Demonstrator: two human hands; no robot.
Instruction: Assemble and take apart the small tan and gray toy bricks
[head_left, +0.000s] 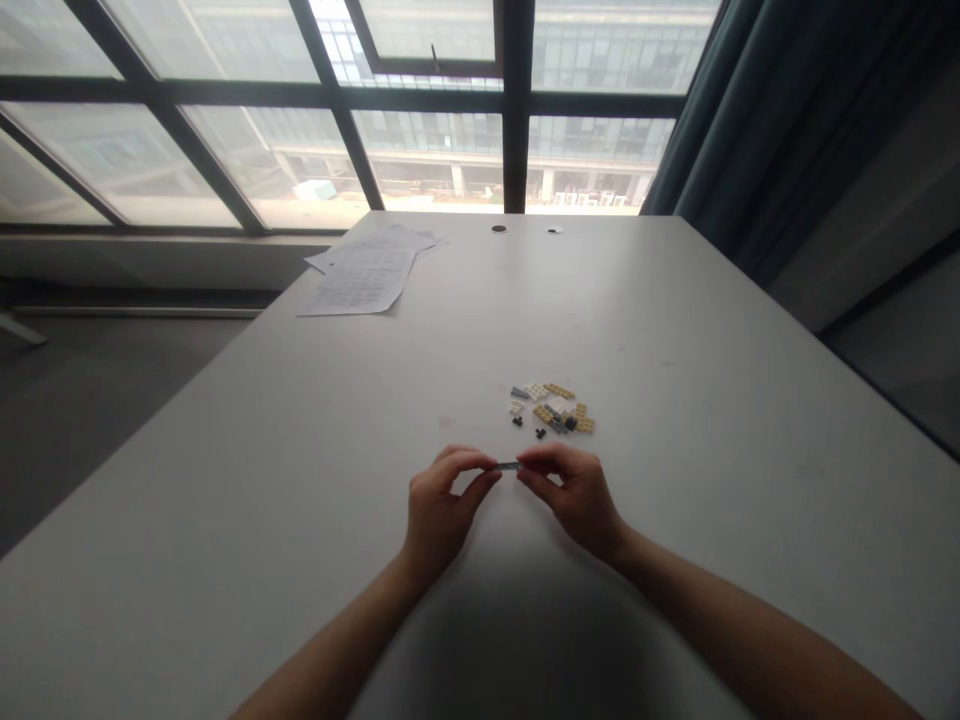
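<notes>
My left hand [442,500] and my right hand [570,490] meet just above the white table [300,430], each pinching one end of a small flat grey brick piece [509,466]. Both hands have thumb and fingers closed on it. Just beyond the hands lies a small heap of loose brick pieces [553,407] in tan, white, grey and black, about a hand's width from my fingertips.
Several printed paper sheets [367,272] lie at the table's far left. Two round cable holes [499,229] sit near the far edge. Large windows stand behind the table, and a dark curtain [757,130] hangs at the right.
</notes>
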